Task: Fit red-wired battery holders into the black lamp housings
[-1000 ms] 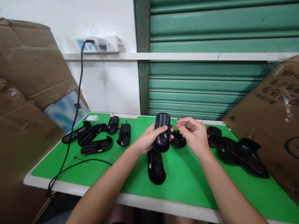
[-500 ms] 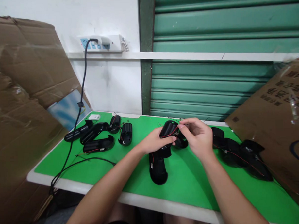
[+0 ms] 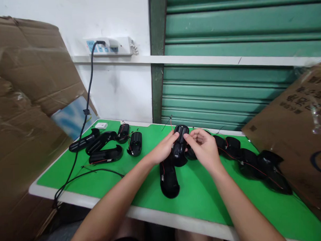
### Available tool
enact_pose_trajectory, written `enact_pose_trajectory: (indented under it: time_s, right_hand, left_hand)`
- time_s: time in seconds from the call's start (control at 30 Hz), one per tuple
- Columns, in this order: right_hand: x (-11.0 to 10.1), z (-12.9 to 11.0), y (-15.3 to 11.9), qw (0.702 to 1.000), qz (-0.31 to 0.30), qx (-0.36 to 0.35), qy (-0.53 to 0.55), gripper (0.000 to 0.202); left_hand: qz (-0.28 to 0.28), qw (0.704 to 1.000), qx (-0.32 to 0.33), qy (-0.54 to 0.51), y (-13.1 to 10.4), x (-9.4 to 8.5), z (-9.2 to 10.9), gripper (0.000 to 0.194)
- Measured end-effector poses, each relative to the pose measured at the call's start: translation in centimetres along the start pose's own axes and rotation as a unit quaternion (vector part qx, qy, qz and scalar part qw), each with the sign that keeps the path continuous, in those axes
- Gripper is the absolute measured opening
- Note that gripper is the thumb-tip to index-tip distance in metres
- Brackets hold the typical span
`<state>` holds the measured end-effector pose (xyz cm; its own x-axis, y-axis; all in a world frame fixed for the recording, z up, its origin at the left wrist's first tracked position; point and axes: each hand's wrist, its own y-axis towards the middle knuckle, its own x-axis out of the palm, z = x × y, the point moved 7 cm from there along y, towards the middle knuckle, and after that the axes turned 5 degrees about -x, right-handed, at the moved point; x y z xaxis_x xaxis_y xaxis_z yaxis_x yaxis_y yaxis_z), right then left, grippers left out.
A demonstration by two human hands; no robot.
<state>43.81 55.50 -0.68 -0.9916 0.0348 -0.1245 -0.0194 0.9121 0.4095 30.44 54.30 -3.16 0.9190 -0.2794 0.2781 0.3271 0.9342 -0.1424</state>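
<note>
the left hand [image 3: 163,148] is closed around a black casing [image 3: 180,144] near the centre of the frame, its thumb lying on the ribbed upper part. the right hand [image 3: 204,147] has its thumb against the right side of that casing, its other fingers curled; whether they grip anything, i cannot tell. a thin red wire [image 3: 172,125] rises by the casing's upper left. just below, in the lower centre, another black shell [image 3: 169,181] lies on the green tabletop [image 3: 205,199]. more dark shells [image 3: 248,163] run toward the right of the frame, and five black pieces [image 3: 106,155] lie at centre left, near a small white box [image 3: 101,125]. a black cable [image 3: 90,80] hangs from the power strip [image 3: 123,46] at upper left.
</note>
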Motion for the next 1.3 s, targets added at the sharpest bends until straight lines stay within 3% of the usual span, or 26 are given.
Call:
enact_pose_trajectory:
  time_s: [0.1, 0.2, 0.33, 0.43, 0.57, 0.67, 0.83, 1.07, 1.3]
  right_hand:
    - [-0.1, -0.6, -0.4, 0.998, 0.024, -0.034, -0.036, 0.032]
    - [-0.2, -2.2, -0.9, 0.981, 0.037, -0.134, -0.137, 0.021]
    - [0.5, -3.3, -1.3, 0.951, -0.014, -0.228, -0.207, 0.017]
    - [0.9, -3.4, -1.2, 0.950, -0.058, -0.240, -0.193, 0.020]
    - [1.4, -3.4, -1.2, 0.940, -0.111, -0.260, -0.191, 0.022]
    - [1.4, -3.1, -1.3, 0.930, -0.112, -0.270, -0.223, 0.019]
    - [1.4, -2.3, -1.6, 0.909, -0.123, -0.295, -0.266, 0.029]
    - [1.7, -2.8, -2.1, 0.872, -0.157, -0.344, -0.312, 0.026]
    - [1.4, -2.8, -1.8, 0.884, -0.140, -0.331, -0.298, 0.031]
  left_hand:
    - [0.010, 1.000, 0.004, 0.003, 0.0, -0.2, 0.1, 0.051]
    - [0.013, 1.000, 0.005, -0.001, 0.1, -0.5, 0.0, 0.051]
    - [0.016, 0.998, -0.001, 0.057, -0.1, -1.1, 0.1, 0.076]
    - [0.007, 0.989, 0.015, 0.147, -0.5, -1.3, 0.8, 0.089]
    - [-0.016, 0.972, 0.066, 0.223, -0.9, -1.0, 1.9, 0.087]
    - [-0.030, 0.964, 0.087, 0.249, -0.8, -0.8, 2.0, 0.085]
    - [-0.037, 0.950, 0.120, 0.285, -0.8, -0.6, 1.9, 0.078]
    - [-0.085, 0.932, 0.125, 0.330, -1.3, 0.3, 1.6, 0.079]
    - [-0.087, 0.935, 0.133, 0.317, -1.2, 0.5, 1.7, 0.072]
